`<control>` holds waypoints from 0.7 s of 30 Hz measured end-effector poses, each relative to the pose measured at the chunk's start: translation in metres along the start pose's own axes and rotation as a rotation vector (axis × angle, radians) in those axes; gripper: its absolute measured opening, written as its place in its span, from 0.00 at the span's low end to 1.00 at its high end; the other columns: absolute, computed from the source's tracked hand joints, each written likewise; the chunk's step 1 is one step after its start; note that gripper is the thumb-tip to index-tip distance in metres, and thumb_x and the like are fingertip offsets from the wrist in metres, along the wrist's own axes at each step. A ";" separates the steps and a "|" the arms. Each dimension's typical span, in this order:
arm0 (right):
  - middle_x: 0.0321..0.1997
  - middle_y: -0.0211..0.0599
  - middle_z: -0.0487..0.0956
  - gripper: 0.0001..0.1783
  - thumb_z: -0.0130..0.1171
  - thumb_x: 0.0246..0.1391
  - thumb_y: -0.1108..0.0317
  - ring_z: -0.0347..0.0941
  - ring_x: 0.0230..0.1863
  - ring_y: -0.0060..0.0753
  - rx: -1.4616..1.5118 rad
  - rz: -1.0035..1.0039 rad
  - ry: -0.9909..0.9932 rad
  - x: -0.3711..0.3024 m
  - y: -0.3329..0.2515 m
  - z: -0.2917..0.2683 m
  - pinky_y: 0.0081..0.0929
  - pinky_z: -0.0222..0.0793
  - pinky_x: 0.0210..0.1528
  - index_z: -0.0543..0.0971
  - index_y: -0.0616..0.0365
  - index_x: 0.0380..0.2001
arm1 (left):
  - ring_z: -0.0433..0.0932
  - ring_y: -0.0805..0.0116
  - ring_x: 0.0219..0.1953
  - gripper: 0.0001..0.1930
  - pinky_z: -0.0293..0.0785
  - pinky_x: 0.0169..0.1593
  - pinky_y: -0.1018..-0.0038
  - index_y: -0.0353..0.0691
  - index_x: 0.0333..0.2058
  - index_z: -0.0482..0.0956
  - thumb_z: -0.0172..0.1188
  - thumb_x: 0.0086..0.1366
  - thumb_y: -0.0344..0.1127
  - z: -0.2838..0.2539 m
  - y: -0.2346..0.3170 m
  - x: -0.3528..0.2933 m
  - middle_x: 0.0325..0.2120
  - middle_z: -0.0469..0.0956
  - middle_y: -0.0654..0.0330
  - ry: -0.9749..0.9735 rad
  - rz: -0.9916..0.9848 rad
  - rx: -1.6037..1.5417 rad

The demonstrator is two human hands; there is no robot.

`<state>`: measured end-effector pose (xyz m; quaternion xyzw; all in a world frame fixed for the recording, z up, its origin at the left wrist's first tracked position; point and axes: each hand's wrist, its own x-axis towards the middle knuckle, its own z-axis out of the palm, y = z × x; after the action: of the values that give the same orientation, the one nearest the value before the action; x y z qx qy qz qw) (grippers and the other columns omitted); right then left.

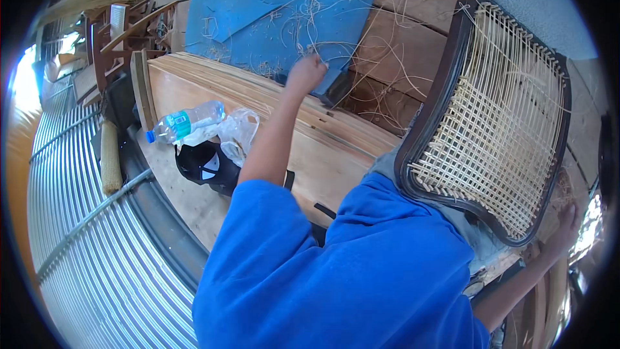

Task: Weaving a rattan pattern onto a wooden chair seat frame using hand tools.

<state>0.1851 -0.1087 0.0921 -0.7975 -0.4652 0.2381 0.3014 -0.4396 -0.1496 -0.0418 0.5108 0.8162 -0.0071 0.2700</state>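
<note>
My left hand (307, 75) reaches across the stacked boards, its fingers curled in beside a dark block-shaped thing (333, 86). Loose pale cane strands (312, 10) lie just beyond it on a blue sheet (219, 0); whatever the fingers hold is too small to make out. A dark wooden frame with woven cane (494, 148) leans over my lap to the right. Its near part has a tight open weave, while mostly long strands run across the far part. Past the frame's right edge, my right hand (567, 227) is low with its fingers stretched out, apparently holding nothing.
On the wooden bench (187, 203) at left are a plastic bottle (187, 123), a clear plastic bag (239, 130) and a black cap (205, 165). Corrugated metal sheeting (110, 245) runs along the left. Cane scraps litter the plank floor (413, 45). Wooden chair parts (106, 45) stand far left.
</note>
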 end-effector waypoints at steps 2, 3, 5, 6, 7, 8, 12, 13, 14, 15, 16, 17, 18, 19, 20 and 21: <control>0.42 0.36 0.76 0.17 0.47 0.60 0.63 0.73 0.38 0.26 -0.054 0.022 0.093 -0.009 0.008 -0.009 0.20 0.69 0.40 0.73 0.63 0.46 | 0.73 0.44 0.42 0.22 0.69 0.46 0.57 0.33 0.39 0.74 0.51 0.57 0.49 0.055 -0.031 0.017 0.35 0.75 0.41 -0.065 -0.108 0.044; 0.41 0.34 0.76 0.17 0.48 0.60 0.62 0.71 0.35 0.24 -0.142 0.079 0.052 -0.015 0.024 -0.020 0.19 0.68 0.37 0.73 0.62 0.47 | 0.73 0.44 0.42 0.24 0.69 0.46 0.57 0.32 0.40 0.74 0.50 0.57 0.51 0.077 -0.035 0.015 0.36 0.75 0.41 -0.035 -0.177 0.013; 0.36 0.30 0.76 0.17 0.50 0.59 0.61 0.67 0.30 0.19 -0.292 0.079 0.054 -0.024 0.067 -0.035 0.18 0.66 0.31 0.74 0.62 0.46 | 0.73 0.45 0.45 0.28 0.70 0.46 0.59 0.31 0.47 0.68 0.60 0.53 0.47 0.101 -0.044 0.011 0.41 0.74 0.42 -0.026 -0.145 0.084; 0.39 0.34 0.76 0.18 0.50 0.59 0.62 0.72 0.36 0.24 0.087 0.275 0.094 -0.020 0.114 -0.042 0.20 0.71 0.37 0.72 0.64 0.47 | 0.73 0.48 0.46 0.33 0.71 0.47 0.61 0.33 0.51 0.63 0.64 0.51 0.45 0.118 -0.064 0.010 0.44 0.73 0.42 -0.050 -0.324 0.019; 0.39 0.33 0.75 0.18 0.50 0.58 0.64 0.71 0.35 0.22 0.058 0.270 0.175 -0.044 0.077 -0.021 0.19 0.69 0.37 0.72 0.64 0.47 | 0.72 0.49 0.47 0.37 0.71 0.48 0.62 0.32 0.53 0.59 0.63 0.51 0.47 0.125 -0.071 0.007 0.44 0.72 0.43 -0.109 -0.267 0.028; 0.39 0.32 0.75 0.16 0.51 0.58 0.66 0.71 0.36 0.19 0.006 0.222 0.153 -0.057 0.087 -0.031 0.17 0.68 0.38 0.73 0.64 0.46 | 0.72 0.50 0.48 0.36 0.71 0.48 0.61 0.32 0.53 0.60 0.63 0.50 0.47 0.126 -0.045 0.004 0.46 0.71 0.45 -0.204 -0.393 -0.063; 0.38 0.29 0.75 0.13 0.51 0.57 0.69 0.68 0.39 0.18 -0.061 0.193 0.121 -0.087 0.062 -0.019 0.16 0.64 0.44 0.75 0.65 0.43 | 0.73 0.50 0.47 0.27 0.71 0.50 0.63 0.34 0.47 0.70 0.59 0.51 0.46 0.154 -0.060 -0.008 0.48 0.71 0.49 -0.321 -0.190 0.545; 0.38 0.29 0.75 0.13 0.51 0.57 0.69 0.68 0.39 0.18 -0.062 0.217 0.162 -0.089 0.061 -0.012 0.16 0.64 0.44 0.75 0.65 0.43 | 0.72 0.49 0.47 0.27 0.70 0.50 0.63 0.33 0.46 0.70 0.59 0.51 0.45 0.154 -0.047 -0.007 0.46 0.71 0.47 -0.299 -0.352 0.430; 0.38 0.28 0.74 0.12 0.51 0.57 0.69 0.67 0.40 0.17 0.001 0.213 0.162 -0.092 0.062 -0.004 0.16 0.63 0.45 0.75 0.65 0.42 | 0.71 0.47 0.48 0.27 0.70 0.50 0.63 0.33 0.46 0.71 0.58 0.51 0.45 0.152 -0.035 -0.005 0.45 0.72 0.46 -0.276 -0.518 0.312; 0.39 0.27 0.74 0.12 0.50 0.57 0.70 0.67 0.41 0.17 0.070 0.195 0.150 -0.093 0.061 0.001 0.16 0.62 0.47 0.75 0.65 0.42 | 0.71 0.47 0.48 0.27 0.70 0.50 0.63 0.33 0.46 0.71 0.58 0.51 0.45 0.150 -0.040 -0.002 0.45 0.72 0.46 -0.268 -0.493 0.320; 0.39 0.27 0.74 0.12 0.50 0.57 0.70 0.67 0.41 0.17 0.084 0.194 0.161 -0.091 0.066 0.006 0.16 0.62 0.47 0.75 0.65 0.42 | 0.72 0.47 0.46 0.26 0.70 0.49 0.62 0.32 0.44 0.72 0.58 0.51 0.45 0.149 -0.049 0.001 0.43 0.73 0.45 -0.166 -0.448 0.268; 0.39 0.27 0.74 0.12 0.50 0.58 0.70 0.67 0.41 0.17 0.110 0.202 0.154 -0.089 0.070 0.013 0.16 0.61 0.47 0.75 0.65 0.42 | 0.73 0.47 0.45 0.25 0.70 0.48 0.61 0.31 0.43 0.73 0.57 0.50 0.44 0.145 -0.058 0.007 0.41 0.74 0.44 -0.064 -0.406 0.213; 0.38 0.27 0.74 0.11 0.50 0.58 0.71 0.66 0.42 0.17 0.128 0.214 0.149 -0.090 0.075 0.017 0.16 0.61 0.47 0.75 0.65 0.42 | 0.73 0.47 0.45 0.25 0.70 0.48 0.61 0.31 0.43 0.73 0.57 0.50 0.44 0.133 -0.054 0.013 0.41 0.74 0.44 -0.055 -0.398 0.214; 0.39 0.29 0.74 0.12 0.48 0.59 0.70 0.66 0.42 0.18 0.154 0.205 0.165 -0.092 0.079 0.020 0.17 0.61 0.48 0.74 0.64 0.43 | 0.74 0.47 0.43 0.25 0.70 0.47 0.61 0.30 0.43 0.72 0.57 0.50 0.44 0.110 -0.044 0.019 0.39 0.74 0.43 0.062 -0.286 0.002; 0.39 0.29 0.74 0.12 0.48 0.59 0.70 0.66 0.42 0.18 0.171 0.196 0.165 -0.091 0.081 0.024 0.17 0.61 0.48 0.74 0.64 0.43 | 0.75 0.46 0.41 0.25 0.70 0.45 0.60 0.30 0.43 0.71 0.57 0.50 0.44 0.085 -0.032 0.022 0.37 0.75 0.41 0.181 -0.172 -0.209; 0.39 0.29 0.74 0.12 0.46 0.59 0.70 0.67 0.42 0.19 0.106 0.153 0.211 -0.093 0.083 0.028 0.17 0.61 0.48 0.74 0.64 0.43 | 0.75 0.46 0.40 0.24 0.70 0.45 0.60 0.29 0.42 0.71 0.56 0.50 0.42 0.057 -0.014 0.025 0.37 0.75 0.42 0.248 -0.157 -0.246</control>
<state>0.1742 -0.2153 0.0238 -0.8342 -0.3557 0.1993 0.3714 -0.4348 -0.1517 -0.1056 0.4057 0.8752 0.1347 0.2265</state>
